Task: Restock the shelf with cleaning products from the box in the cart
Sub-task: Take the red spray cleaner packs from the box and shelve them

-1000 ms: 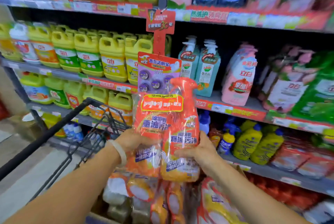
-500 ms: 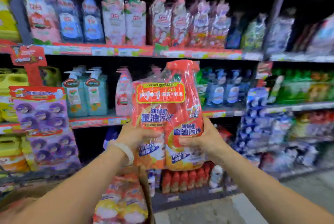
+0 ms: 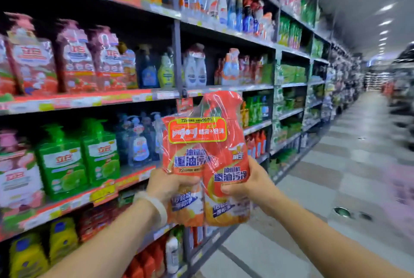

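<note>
My left hand [image 3: 170, 184] and right hand [image 3: 248, 184] grip the orange cleaner pack [image 3: 207, 159], fingers curled round it, beside the shelf [image 3: 74, 103].

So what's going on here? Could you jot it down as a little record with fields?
Place: shop aisle beside stocked shelves
Held item: orange twin-pack of spray cleaner, shrink-wrapped, upright
Left hand: grips the pack's left side
Right hand: grips the pack's right side
Wrist: pale bracelet on the left
Shelved yet: no

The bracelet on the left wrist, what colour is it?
White; the bracelet shows in the head view.
</note>
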A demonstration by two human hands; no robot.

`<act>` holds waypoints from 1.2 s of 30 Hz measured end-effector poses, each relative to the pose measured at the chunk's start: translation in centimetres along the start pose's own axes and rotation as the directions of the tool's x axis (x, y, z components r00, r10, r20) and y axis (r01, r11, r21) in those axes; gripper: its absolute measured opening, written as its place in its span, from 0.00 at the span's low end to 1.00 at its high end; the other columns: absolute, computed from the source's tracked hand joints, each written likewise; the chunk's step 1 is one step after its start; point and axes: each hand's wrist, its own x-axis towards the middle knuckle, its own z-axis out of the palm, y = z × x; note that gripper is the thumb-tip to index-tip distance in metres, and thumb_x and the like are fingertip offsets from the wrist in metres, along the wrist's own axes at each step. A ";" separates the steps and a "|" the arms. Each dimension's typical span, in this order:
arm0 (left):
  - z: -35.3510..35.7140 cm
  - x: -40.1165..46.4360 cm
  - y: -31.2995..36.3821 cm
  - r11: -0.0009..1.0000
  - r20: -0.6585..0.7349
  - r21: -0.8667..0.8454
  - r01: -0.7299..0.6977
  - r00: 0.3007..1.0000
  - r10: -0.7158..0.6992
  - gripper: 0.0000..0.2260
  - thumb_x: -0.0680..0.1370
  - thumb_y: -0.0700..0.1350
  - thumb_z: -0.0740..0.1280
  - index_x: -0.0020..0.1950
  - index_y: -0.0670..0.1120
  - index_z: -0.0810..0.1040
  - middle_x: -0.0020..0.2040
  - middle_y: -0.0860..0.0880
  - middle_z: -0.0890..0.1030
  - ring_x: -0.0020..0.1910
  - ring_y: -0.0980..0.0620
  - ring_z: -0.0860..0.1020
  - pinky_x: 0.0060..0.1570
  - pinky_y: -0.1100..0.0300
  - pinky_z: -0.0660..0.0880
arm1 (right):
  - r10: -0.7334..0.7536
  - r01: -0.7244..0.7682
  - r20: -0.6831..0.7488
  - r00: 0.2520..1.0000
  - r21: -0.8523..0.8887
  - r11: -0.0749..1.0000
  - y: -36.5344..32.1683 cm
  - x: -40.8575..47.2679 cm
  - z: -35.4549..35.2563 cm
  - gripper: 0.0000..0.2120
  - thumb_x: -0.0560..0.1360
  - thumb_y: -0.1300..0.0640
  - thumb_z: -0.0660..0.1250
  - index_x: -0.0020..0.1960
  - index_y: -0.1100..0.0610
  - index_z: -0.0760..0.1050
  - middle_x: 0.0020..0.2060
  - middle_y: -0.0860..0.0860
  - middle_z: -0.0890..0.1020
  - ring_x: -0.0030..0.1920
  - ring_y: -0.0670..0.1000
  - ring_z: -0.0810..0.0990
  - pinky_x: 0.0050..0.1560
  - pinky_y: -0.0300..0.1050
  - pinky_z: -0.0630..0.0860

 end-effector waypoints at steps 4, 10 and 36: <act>7.0 6.3 -0.9 1.000 0.087 -0.024 0.005 0.996 -0.003 0.10 0.63 0.31 0.77 0.38 0.43 0.83 0.35 0.48 0.86 0.40 0.46 0.83 0.51 0.48 0.78 | 0.029 -0.028 -0.111 0.993 0.005 1.000 2.7 4.2 -6.6 0.34 0.59 0.71 0.79 0.59 0.54 0.70 0.50 0.54 0.83 0.48 0.51 0.83 0.44 0.43 0.82; 16.8 18.6 -0.9 0.995 0.177 -0.099 0.029 0.984 -0.011 0.12 0.63 0.28 0.75 0.42 0.39 0.83 0.39 0.43 0.86 0.39 0.45 0.82 0.45 0.53 0.78 | 0.062 -0.063 -0.183 0.981 -0.002 0.998 5.6 15.0 -15.5 0.37 0.55 0.66 0.80 0.60 0.52 0.70 0.51 0.53 0.84 0.51 0.53 0.83 0.53 0.52 0.80; 61.0 62.2 1.8 0.982 0.199 -0.187 -0.027 0.978 0.065 0.21 0.66 0.28 0.74 0.58 0.33 0.77 0.40 0.42 0.85 0.31 0.52 0.84 0.27 0.65 0.78 | -0.018 0.003 -0.143 0.990 -0.102 0.995 16.3 59.1 -59.5 0.32 0.61 0.69 0.78 0.59 0.52 0.68 0.51 0.55 0.82 0.51 0.54 0.83 0.51 0.52 0.81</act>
